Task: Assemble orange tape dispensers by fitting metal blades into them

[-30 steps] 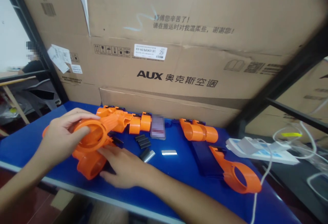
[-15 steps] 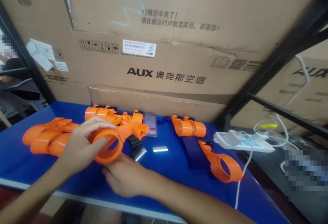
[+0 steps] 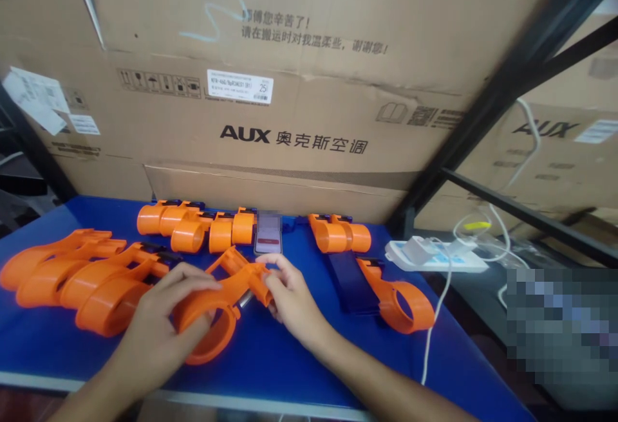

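Both of my hands are on one orange plastic piece with a large ring (image 3: 236,285), held low over the blue tabletop (image 3: 284,370). My left hand (image 3: 164,319) is closed on the ring, its thumb reaching inside. At the piece's narrower, bracket-like end, the fingers of my right hand (image 3: 297,300) pinch the edge. A small silver metal piece (image 3: 246,298) shows partly behind it. To the left lie several similar orange ring pieces (image 3: 106,303), some with black parts at their ends.
Along the back stand several orange ring pieces (image 3: 188,235) beside a phone (image 3: 268,232). Farther right are another orange pair (image 3: 340,237), dark blue flat straps (image 3: 355,284) and a single ring piece (image 3: 410,306). A white power strip (image 3: 434,256) trails cables. A large carton (image 3: 290,100) backs the table.
My right hand has moved from beneath the ring to the piece's narrow end. The ring has come lower and nearer, still in my left hand. The view has shifted rightward.
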`<state>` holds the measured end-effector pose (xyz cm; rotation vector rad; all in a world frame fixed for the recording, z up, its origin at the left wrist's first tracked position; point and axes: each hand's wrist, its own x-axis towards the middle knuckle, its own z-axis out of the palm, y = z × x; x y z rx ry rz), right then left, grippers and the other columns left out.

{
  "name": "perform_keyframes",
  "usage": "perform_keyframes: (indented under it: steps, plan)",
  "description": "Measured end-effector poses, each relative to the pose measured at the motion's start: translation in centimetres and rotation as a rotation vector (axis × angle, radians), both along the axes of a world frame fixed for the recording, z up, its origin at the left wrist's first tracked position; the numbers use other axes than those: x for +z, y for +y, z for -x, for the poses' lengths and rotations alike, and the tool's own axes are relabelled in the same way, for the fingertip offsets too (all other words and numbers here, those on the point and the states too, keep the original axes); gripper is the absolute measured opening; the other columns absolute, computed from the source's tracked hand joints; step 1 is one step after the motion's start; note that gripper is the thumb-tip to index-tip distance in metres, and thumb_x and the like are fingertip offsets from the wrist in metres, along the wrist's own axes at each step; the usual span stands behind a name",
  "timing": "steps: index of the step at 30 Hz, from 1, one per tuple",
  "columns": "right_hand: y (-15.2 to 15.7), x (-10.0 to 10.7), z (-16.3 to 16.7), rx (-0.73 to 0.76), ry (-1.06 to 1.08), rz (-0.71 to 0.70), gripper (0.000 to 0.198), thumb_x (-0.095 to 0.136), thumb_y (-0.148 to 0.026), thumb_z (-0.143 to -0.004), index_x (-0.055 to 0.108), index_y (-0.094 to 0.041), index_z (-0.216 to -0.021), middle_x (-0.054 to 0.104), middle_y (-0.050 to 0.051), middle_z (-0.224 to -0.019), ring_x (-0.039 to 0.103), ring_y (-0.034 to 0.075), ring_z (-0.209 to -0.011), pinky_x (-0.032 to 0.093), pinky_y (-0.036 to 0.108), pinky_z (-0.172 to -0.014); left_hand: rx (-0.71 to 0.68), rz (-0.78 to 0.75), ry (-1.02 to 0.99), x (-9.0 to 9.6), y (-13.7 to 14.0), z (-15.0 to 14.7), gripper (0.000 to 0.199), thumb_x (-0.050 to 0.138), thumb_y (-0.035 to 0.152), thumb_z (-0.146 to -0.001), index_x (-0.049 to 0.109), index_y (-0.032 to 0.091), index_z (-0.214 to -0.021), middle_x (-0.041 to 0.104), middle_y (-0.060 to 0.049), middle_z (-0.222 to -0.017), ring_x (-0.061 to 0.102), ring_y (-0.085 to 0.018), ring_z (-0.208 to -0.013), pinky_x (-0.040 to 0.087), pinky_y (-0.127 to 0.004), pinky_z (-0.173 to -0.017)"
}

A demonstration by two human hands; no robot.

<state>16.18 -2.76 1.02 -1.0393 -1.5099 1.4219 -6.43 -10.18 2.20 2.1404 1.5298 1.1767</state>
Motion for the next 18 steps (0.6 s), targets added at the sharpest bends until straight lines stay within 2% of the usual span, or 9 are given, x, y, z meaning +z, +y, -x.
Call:
perform_keyframes:
  steps: [4, 8, 13, 18]
  plan:
    - [0.9, -0.5, -0.6, -0.007, -0.023, 0.013, 0.026, 0.054, -0.028, -0.093, 0.062, -0.021, -0.117, 0.045, -0.011, -0.054, 0.04, 0.007, -0.035, 0.029, 0.017, -0.036, 0.004, 0.012, 0.05, -0.6, -0.4, 1.0, 0.031, 0.073, 0.038, -0.085, 0.069, 0.039, -0.116, 0.071, -0.002, -0.112, 0.069, -0.029, -0.104, 0.061, -0.045, -0.09]
    - [1.7, -0.3, -1.7, -0.012, -0.064, -0.043, 0.036, 0.053, -0.028, -0.093, 0.066, -0.021, -0.126, 0.052, -0.009, -0.057, 0.044, 0.007, -0.034, 0.032, 0.017, -0.033, -0.01, 0.005, 0.05, -1.7, -1.2, 2.7, 0.034, 0.069, 0.04, -0.088, 0.068, 0.037, -0.122, 0.071, -0.004, -0.118, 0.069, -0.031, -0.109, 0.062, -0.045, -0.088]
    - [3.1, 0.0, -2.7, -0.011, -0.053, -0.075, 0.045, 0.057, -0.038, -0.095, 0.063, -0.02, -0.135, 0.051, -0.009, -0.049, 0.045, 0.009, -0.034, 0.035, 0.018, -0.034, 0.145, -0.068, 0.113, -3.6, -0.9, 3.5, 0.022, 0.069, 0.042, -0.088, 0.074, 0.036, -0.109, 0.074, -0.003, -0.111, 0.07, -0.03, -0.106, 0.061, -0.044, -0.09]
    - [4.6, -0.1, -2.8, -0.002, -0.039, -0.086, 0.034, 0.063, -0.045, -0.091, 0.07, -0.017, -0.11, 0.052, -0.009, -0.047, 0.044, 0.008, -0.033, 0.036, 0.019, -0.036, 0.183, -0.12, 0.233, -4.8, 0.3, 4.4, 0.024, 0.066, 0.042, -0.09, 0.074, 0.036, -0.112, 0.071, -0.005, -0.115, 0.067, -0.03, -0.111, 0.055, -0.046, -0.099]
